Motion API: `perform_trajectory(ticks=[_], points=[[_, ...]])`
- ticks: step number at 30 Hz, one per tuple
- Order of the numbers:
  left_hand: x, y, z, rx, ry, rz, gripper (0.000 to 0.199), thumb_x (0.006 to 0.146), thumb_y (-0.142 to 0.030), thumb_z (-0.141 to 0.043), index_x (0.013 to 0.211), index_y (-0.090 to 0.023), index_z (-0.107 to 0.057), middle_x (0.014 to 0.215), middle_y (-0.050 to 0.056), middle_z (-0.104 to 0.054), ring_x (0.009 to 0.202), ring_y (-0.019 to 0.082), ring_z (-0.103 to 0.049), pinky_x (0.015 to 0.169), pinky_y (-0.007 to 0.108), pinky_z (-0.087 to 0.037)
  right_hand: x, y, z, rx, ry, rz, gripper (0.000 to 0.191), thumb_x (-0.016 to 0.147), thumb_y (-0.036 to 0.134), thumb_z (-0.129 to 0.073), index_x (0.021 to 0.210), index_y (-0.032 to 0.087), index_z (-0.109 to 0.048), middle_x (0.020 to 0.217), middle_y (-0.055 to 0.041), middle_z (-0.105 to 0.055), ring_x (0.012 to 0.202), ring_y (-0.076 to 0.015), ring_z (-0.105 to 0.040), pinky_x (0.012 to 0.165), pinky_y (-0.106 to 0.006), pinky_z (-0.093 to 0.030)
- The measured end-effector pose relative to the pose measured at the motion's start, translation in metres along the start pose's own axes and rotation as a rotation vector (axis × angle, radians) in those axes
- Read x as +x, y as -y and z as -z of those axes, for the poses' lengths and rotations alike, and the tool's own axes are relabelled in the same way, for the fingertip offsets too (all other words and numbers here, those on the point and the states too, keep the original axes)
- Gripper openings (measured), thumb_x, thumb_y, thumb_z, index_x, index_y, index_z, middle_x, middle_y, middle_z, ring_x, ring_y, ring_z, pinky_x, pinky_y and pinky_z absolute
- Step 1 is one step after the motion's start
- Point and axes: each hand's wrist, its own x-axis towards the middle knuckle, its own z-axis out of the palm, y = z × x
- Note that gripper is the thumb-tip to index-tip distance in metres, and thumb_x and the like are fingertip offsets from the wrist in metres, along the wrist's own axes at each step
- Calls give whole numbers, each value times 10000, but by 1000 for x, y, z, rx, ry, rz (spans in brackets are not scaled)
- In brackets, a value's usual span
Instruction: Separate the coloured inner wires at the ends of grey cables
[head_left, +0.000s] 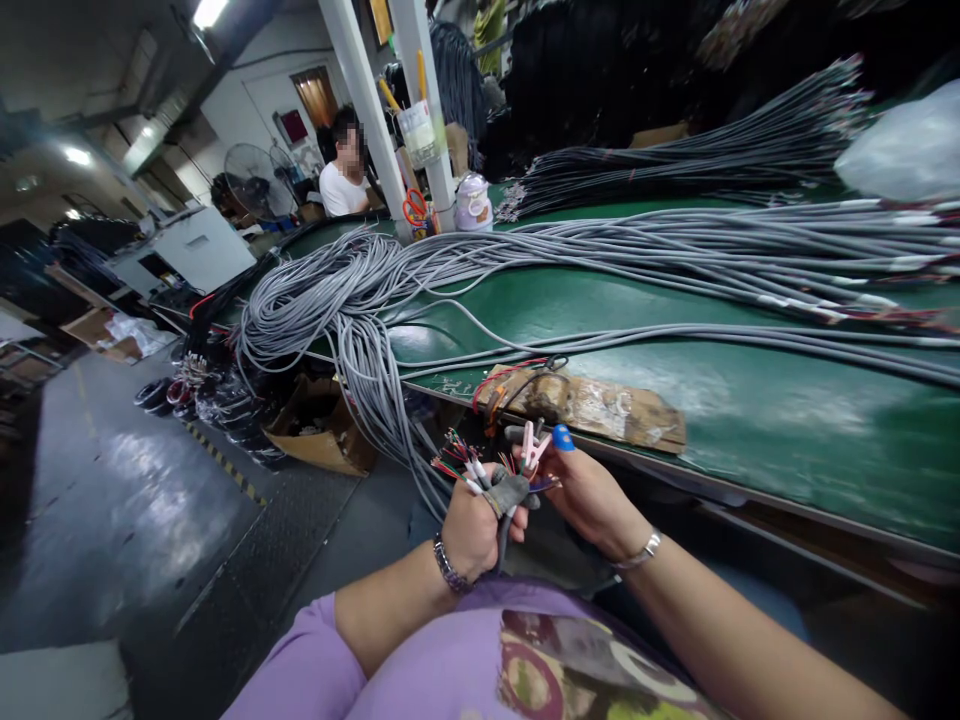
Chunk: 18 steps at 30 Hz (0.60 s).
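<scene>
My left hand (474, 525), a grey cover on its thumb, is closed around a bundle of grey cables. Stripped ends with thin coloured wires (459, 458) fan out above its fist, and white sleeves show below them. Close beside it, my right hand (589, 492) has blue tape on one finger. A pale pink clip (532, 446), like a clothespin, stands at its fingertips, which look pinched on it. Thin wires run between the two hands; the exact contact there is too small to make out.
A green table (750, 420) bears long grey cables (600, 240) and a wooden board (622, 405) at its near edge. Dark cable bundles (675, 160) lie farther back. A cardboard box (322, 430) stands on the floor. Another person (345, 175) sits beyond the post.
</scene>
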Motion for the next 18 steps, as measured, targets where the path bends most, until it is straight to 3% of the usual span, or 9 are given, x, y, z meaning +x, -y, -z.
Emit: perform_trajectory(ticks=[8, 12, 18], points=[[2, 5, -2, -12, 12, 14, 438, 595, -520, -755, 614, -146, -529, 424, -32, -520, 312, 51, -404, 308, 164, -306, 5, 2, -5, 178, 38, -186, 475, 659, 641, -690, 755, 176, -702, 613, -26, -640, 499, -142, -531, 485, -273, -411], [2, 7, 0, -8, 3, 10, 438, 597, -519, -755, 630, -148, -525, 432, -40, -512, 318, 50, -402, 310, 165, -306, 6, 1, -8, 185, -24, -140, 470, 641, 641, -705, 767, 188, -704, 642, -28, -661, 537, -150, -554, 525, -279, -447], [0, 4, 2, 7, 7, -5, 443, 611, -527, -742, 607, -152, -505, 419, -29, -514, 310, 51, -398, 317, 171, -295, 5, -9, 0, 8, -104, 9, 500, 690, 697, -611, 757, 211, -711, 734, -41, -704, 625, -167, -580, 592, -288, -452]])
